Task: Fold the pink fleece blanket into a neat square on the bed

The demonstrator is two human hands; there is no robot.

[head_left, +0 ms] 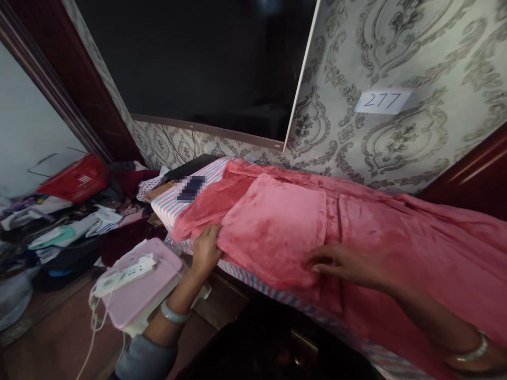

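Note:
A long piece of pink plush fabric [273, 221], perhaps a garment, lies spread over a surface covered with a striped cloth [174, 203]. A lighter, squarish flap of it rests on top, with a seam or strip along its right side. My left hand [206, 248] is closed on the near left corner of this flap, fingers bent over the edge. Farther right, my right hand [336, 262] is low over the flap's near right part, fingers loosely curved and the thumb apart. Nothing shows between them; whether the fingertips touch the fabric is hard to tell.
A blurred-out dark object [192, 189] lies on the striped cloth. At left stand a pink-topped stool [162, 258] with a white power strip [127, 274], heaped clothes [79, 232] and a red basket [75, 178]. A large dark screen [209, 63] hangs behind.

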